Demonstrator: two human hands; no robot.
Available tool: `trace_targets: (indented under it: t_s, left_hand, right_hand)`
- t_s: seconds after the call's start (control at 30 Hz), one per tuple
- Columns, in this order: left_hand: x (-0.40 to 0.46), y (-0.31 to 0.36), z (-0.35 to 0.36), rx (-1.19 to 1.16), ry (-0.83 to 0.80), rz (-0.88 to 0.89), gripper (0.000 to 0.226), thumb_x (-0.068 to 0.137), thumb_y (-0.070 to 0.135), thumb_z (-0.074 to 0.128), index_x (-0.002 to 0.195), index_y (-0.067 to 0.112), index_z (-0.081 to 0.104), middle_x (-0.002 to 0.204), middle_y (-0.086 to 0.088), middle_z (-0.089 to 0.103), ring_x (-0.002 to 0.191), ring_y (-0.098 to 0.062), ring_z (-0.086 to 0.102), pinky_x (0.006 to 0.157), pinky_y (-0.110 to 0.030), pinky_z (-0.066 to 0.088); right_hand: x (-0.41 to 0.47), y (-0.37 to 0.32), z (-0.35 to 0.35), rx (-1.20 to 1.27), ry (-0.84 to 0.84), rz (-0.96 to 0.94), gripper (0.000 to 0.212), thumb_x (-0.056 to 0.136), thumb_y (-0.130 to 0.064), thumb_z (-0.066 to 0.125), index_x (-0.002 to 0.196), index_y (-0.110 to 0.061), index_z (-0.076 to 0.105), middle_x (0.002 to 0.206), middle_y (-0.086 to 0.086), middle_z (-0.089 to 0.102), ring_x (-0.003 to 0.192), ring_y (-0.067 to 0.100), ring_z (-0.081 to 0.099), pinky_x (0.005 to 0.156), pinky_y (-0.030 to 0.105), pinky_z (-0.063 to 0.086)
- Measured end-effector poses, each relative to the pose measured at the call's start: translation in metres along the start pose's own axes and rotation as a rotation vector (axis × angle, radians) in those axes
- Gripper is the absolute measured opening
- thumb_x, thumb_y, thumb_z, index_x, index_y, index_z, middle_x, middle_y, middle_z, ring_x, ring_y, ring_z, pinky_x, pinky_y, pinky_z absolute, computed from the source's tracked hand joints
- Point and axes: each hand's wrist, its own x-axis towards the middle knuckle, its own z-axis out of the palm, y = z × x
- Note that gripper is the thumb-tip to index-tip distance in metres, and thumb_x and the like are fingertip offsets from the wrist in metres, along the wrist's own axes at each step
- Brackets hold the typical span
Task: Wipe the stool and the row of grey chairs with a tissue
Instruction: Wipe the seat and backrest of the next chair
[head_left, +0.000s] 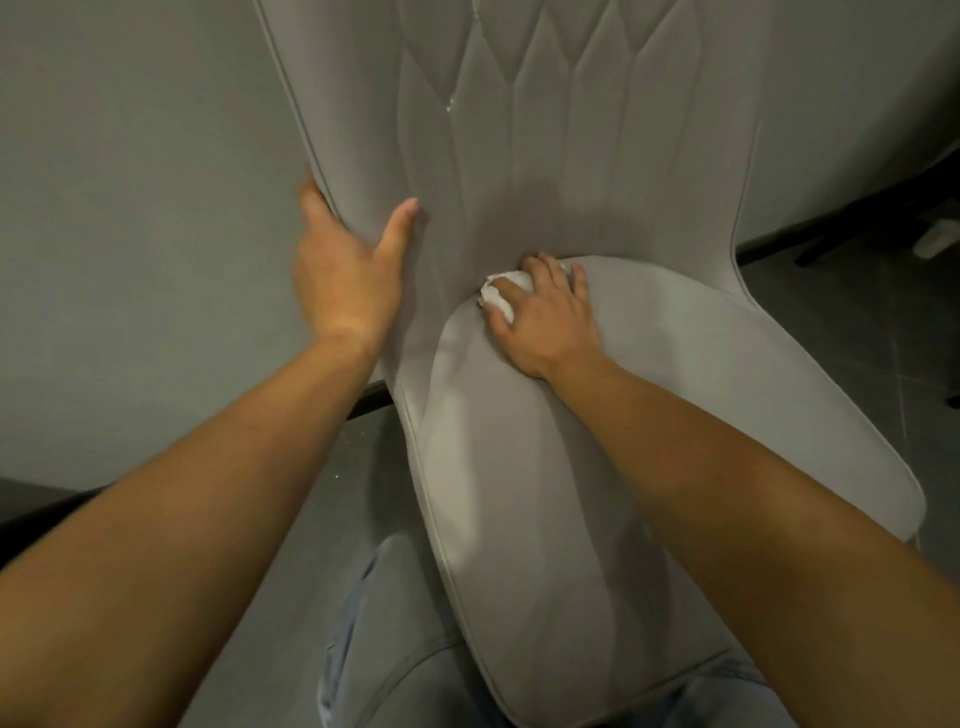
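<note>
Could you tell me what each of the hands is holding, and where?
Left hand grips the chair backrest's left edge; right hand presses a crumpled tissue.

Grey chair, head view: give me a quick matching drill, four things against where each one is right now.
Things:
1. left hand
2. right hand
3. tissue
4. jeans

Places:
A. crumpled under fingers at the seat's back crease
B. gripping the left edge of the chair back
C. below the seat's front edge
D. pressing down on the seat cushion

Pairs: 1-B, 2-D, 3-A, 4-C
</note>
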Motion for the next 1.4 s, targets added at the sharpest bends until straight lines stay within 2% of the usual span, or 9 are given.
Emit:
trace_targets:
  t_s: [0.37,0.73,0.8,0.9,0.97,1.03,1.2,1.3,1.4]
  left_hand:
    - [-0.004,0.001,0.014,0.031,0.171,-0.003,0.079,0.079,0.068,0.058,0.126,0.007,0.045,0.104,-0.015,0.067,0.091,-0.040,0.061,0.074,-0.044,0.048]
    - [-0.003,0.000,0.012,0.040,0.181,0.027,0.071,0.083,0.064,0.058,0.120,0.006,0.046,0.101,-0.015,0.067,0.087,-0.042,0.059,0.066,-0.039,0.039]
    - [-0.004,0.000,0.011,0.036,0.170,0.029,0.069,0.084,0.062,0.059,0.121,0.006,0.047,0.099,-0.013,0.067,0.087,-0.041,0.060,0.065,-0.037,0.038]
    - [-0.004,-0.001,0.011,0.041,0.175,0.032,0.068,0.085,0.060,0.060,0.123,0.005,0.047,0.099,-0.017,0.067,0.085,-0.043,0.060,0.064,-0.036,0.034]
    - [-0.005,0.000,0.011,0.032,0.170,0.034,0.068,0.085,0.060,0.059,0.123,0.005,0.047,0.099,-0.019,0.066,0.085,-0.044,0.060,0.064,-0.037,0.035]
    - [-0.005,0.000,0.010,0.033,0.169,0.032,0.068,0.085,0.059,0.059,0.124,0.004,0.047,0.098,-0.021,0.066,0.084,-0.045,0.059,0.063,-0.038,0.035]
    - [-0.006,-0.001,0.010,0.048,0.165,0.055,0.069,0.088,0.061,0.050,0.124,0.002,0.045,0.097,-0.024,0.065,0.082,-0.048,0.058,0.061,-0.039,0.031]
    - [-0.006,-0.005,0.010,0.032,0.165,0.077,0.068,0.091,0.060,0.043,0.128,0.003,0.044,0.105,-0.023,0.065,0.086,-0.047,0.058,0.062,-0.041,0.036]
    - [-0.007,-0.007,0.011,0.018,0.162,0.082,0.066,0.093,0.058,0.038,0.128,0.002,0.044,0.106,-0.023,0.064,0.086,-0.047,0.058,0.062,-0.038,0.031]
  right_hand:
    - [0.003,-0.013,-0.007,0.136,-0.089,-0.175,0.042,0.100,-0.045,0.040,0.136,-0.029,0.055,0.141,-0.002,0.052,0.133,0.023,0.042,0.116,0.045,0.017]
    - [-0.037,-0.027,-0.029,0.301,-0.259,-0.557,0.038,0.103,-0.043,0.042,0.135,-0.029,0.057,0.138,-0.007,0.055,0.130,0.012,0.043,0.118,0.045,0.011]
    - [-0.035,-0.028,-0.036,0.517,-0.316,-0.410,0.036,0.102,-0.050,0.039,0.123,-0.034,0.064,0.121,-0.010,0.067,0.112,0.008,0.059,0.112,0.035,0.026]
    - [-0.017,-0.035,-0.054,1.196,-0.233,0.150,0.023,0.098,-0.047,0.051,0.104,-0.034,0.069,0.087,-0.002,0.075,0.061,0.016,0.068,0.063,0.029,0.056]
    - [0.006,-0.031,-0.067,1.487,-0.019,0.487,0.017,0.101,-0.032,0.054,0.099,-0.025,0.069,0.091,0.007,0.075,0.074,0.020,0.071,0.073,0.042,0.060]
    - [0.031,-0.023,-0.086,1.741,0.208,0.635,0.022,0.103,-0.026,0.050,0.102,-0.014,0.069,0.090,0.001,0.075,0.083,0.018,0.071,0.084,0.040,0.058]
    - [0.075,-0.028,-0.141,1.501,0.715,0.406,0.049,0.097,-0.041,0.044,0.135,-0.014,0.059,0.126,-0.007,0.064,0.114,0.006,0.061,0.096,0.023,0.049]
    - [0.094,-0.066,-0.137,1.157,0.685,0.049,0.054,0.101,-0.036,0.035,0.147,-0.009,0.043,0.151,0.006,0.045,0.128,0.024,0.048,0.112,0.053,0.035]
    - [0.095,-0.100,-0.098,0.706,0.570,-0.107,0.065,0.097,-0.040,0.031,0.150,-0.003,0.034,0.159,0.023,0.022,0.149,0.039,0.015,0.121,0.055,0.007]
